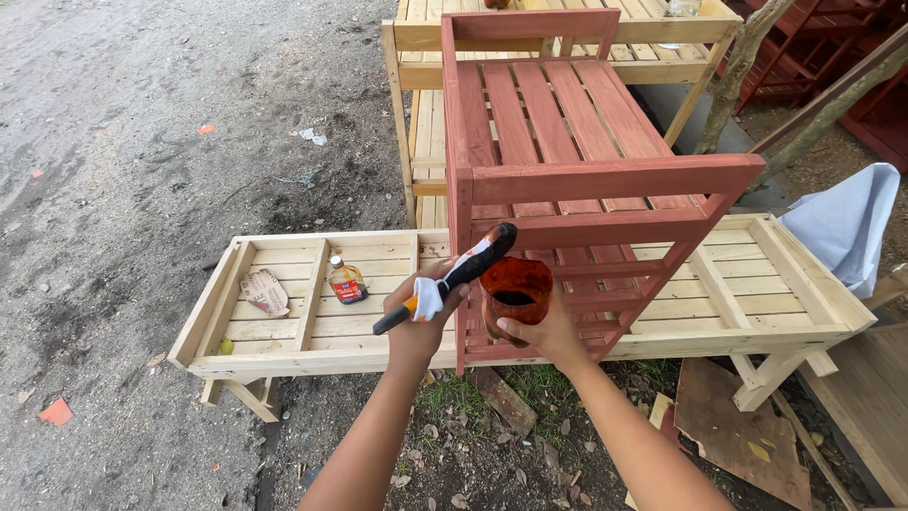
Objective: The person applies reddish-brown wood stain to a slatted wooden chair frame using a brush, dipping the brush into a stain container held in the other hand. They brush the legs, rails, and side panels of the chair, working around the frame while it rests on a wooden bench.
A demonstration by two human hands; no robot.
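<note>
left hand (419, 312) clenched round brush (452, 277) handle, bristles up-right beside cup | right hand (544, 331) gripped stain cup (515, 295) from below, against red rack (577, 161) | bristle tip dark, indistinct

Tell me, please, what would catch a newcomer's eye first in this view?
The red-stained slatted rack in the middle stands out against the pale bare-wood rack it rests on. Right before it, the left hand grips a stained brush with a rag around its handle, while the right hand holds a cup of dark red stain. A small bottle lies on the pale slats to the left.
</note>
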